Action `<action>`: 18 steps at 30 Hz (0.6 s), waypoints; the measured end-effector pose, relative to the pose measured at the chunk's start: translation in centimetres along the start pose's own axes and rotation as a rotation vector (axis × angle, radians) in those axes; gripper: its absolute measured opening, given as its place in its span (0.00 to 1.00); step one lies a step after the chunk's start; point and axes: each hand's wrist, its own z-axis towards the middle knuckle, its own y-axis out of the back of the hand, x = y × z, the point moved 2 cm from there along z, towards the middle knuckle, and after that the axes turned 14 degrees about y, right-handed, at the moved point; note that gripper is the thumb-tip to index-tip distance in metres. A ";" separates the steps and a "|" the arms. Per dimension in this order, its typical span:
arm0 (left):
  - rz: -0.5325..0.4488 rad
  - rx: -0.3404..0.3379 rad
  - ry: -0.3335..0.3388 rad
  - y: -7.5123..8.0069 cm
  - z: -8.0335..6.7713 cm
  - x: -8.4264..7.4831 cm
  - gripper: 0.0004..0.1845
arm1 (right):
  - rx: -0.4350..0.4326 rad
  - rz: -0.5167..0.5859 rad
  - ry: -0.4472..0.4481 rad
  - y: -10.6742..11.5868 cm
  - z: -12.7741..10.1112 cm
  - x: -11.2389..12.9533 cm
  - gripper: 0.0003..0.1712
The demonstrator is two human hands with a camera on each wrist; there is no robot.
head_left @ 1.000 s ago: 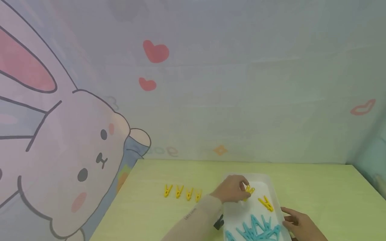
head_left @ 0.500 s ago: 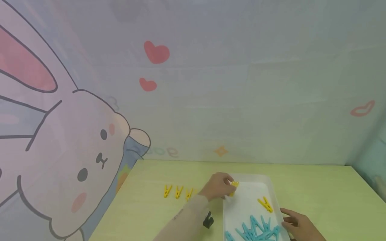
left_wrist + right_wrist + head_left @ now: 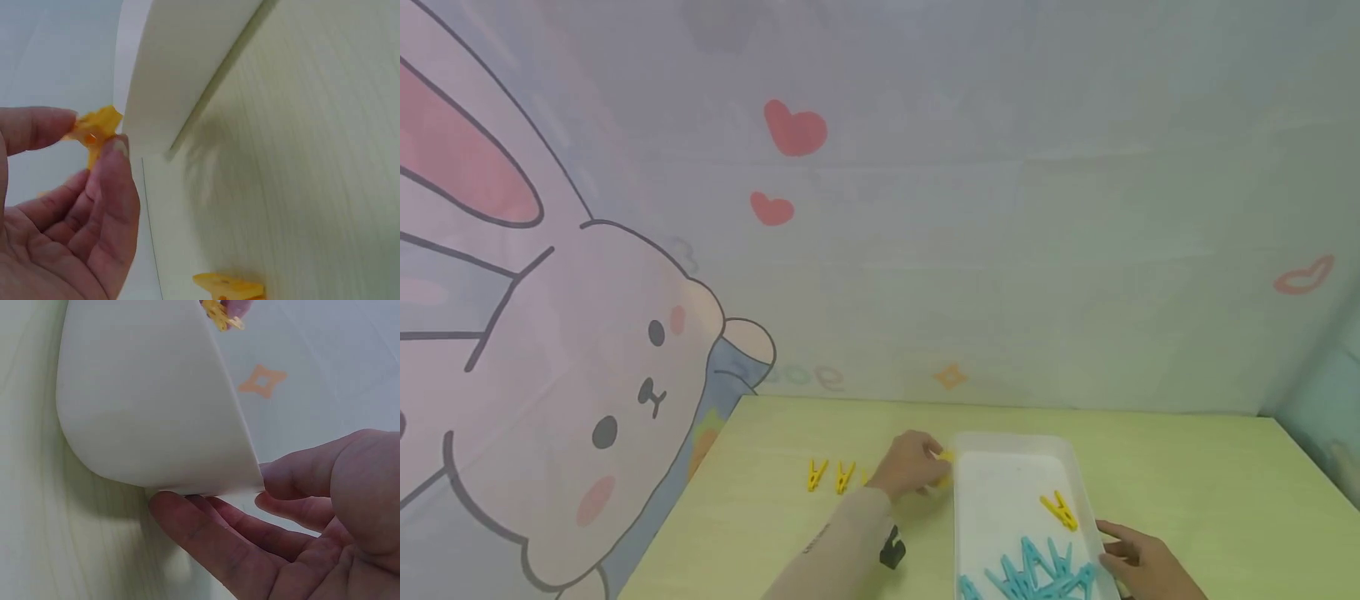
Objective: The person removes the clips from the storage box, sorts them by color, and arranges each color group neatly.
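Note:
My left hand pinches a yellow clothespin between thumb and fingertips, just outside the left wall of a white tray. At the tray's right edge, my right hand grips the rim, thumb at the lip and fingertips against the outer wall in the right wrist view. Inside the tray lie one yellow clothespin and a heap of turquoise clothespins. Left of my left hand, yellow clothespins stand in a row on the table; the hand and sleeve hide part of it.
The pale green table extends on both sides of the tray. Behind it hangs a printed backdrop with a rabbit and hearts. A small black object sits beside the left sleeve.
My left hand has carried the yellow clothespin leftward from inside the tray, across its rim, to the outside. My right hand has stayed at the tray's right edge.

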 end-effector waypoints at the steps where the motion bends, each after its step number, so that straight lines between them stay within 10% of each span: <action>1: 0.026 -0.022 0.010 0.1 0.0 0.2 0.23 | 0.003 -0.010 0.007 0.0 0.0 0.0 0.31; 6: 0.167 -0.126 0.053 0.2 0.6 1.0 0.02 | 0.010 -0.072 0.032 0.2 0.1 -0.1 0.29; 10: 0.254 -0.204 0.054 -0.1 0.9 1.3 0.18 | 0.013 -0.081 0.048 0.4 0.1 -0.1 0.28; 18: 0.319 -0.264 0.110 -0.3 0.5 1.4 0.18 | 0.007 -0.075 0.043 0.1 0.1 0.3 0.26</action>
